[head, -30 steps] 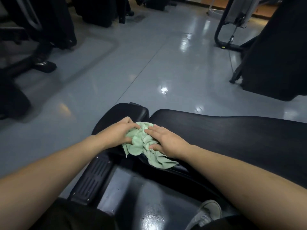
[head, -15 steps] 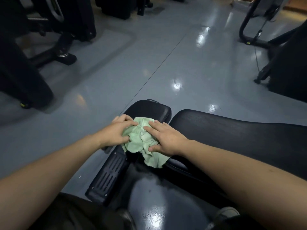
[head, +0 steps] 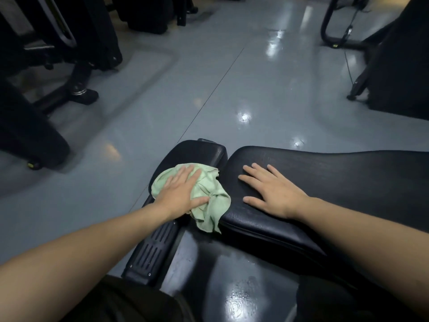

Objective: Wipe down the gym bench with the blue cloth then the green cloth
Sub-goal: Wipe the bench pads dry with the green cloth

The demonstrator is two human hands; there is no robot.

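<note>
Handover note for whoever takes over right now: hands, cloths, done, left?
Left hand: flat, pressing the crumpled pale green cloth onto the small black padded seat section.
Right hand: flat and empty on the long black padded bench section.
Blue cloth: not in view, so its pass can't be confirmed.
Left: green wipe is on the small pad; the long pad likely remains.

Crumpled soft green cloth [head: 210,194], grained black leather-like bench pad [head: 325,177], glossy grey floor [head: 243,89].

Right hand [head: 274,191] off green cloth [head: 209,194], onto bench [head: 348,173].
</note>
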